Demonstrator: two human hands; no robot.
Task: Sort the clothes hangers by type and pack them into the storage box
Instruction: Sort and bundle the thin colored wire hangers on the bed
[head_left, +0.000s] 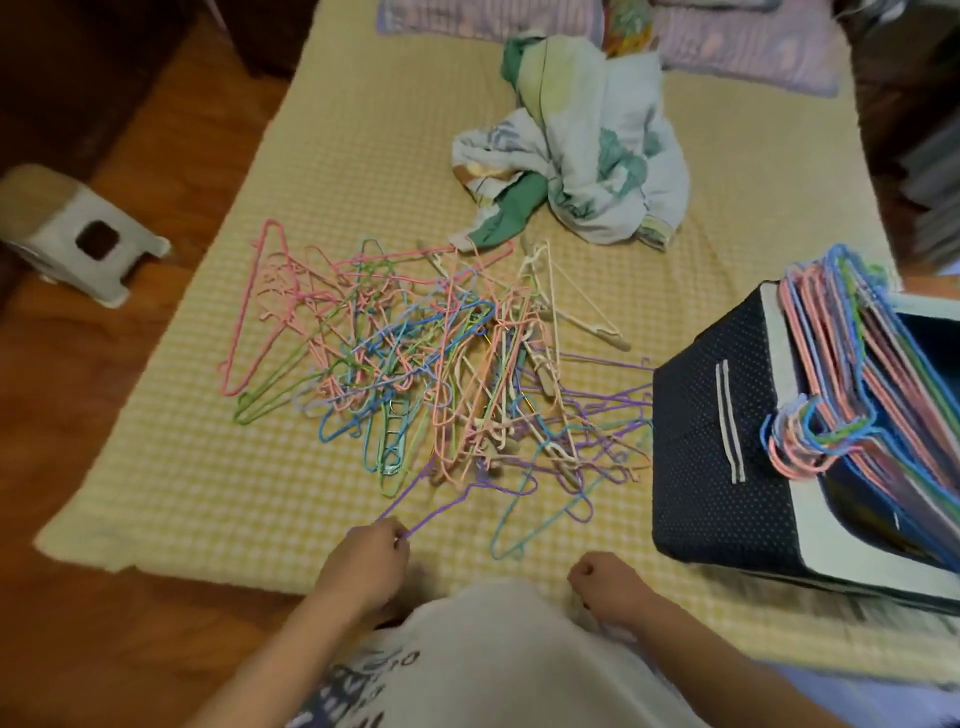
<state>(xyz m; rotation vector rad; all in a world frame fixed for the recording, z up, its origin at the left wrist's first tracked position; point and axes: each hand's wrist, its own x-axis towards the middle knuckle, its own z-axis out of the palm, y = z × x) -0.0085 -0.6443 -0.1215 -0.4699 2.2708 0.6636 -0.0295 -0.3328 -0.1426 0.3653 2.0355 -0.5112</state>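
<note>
Sorting step, mid-pile: left hand (370, 556) pinching purple hanger (441, 506) at its near end, tangled heap (415, 358) just past the fingertips. Right hand (602, 584) curled, holding nothing. Next up, probably teasing it loose, then over to storage box (727, 457) right of the fingers, already part stacked.

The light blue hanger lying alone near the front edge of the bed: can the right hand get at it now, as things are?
Probably yes. The light blue hanger lies on bare bed cover, apart from the main pile, and nothing stands between it and the right hand, which is curled and holds nothing.
</note>
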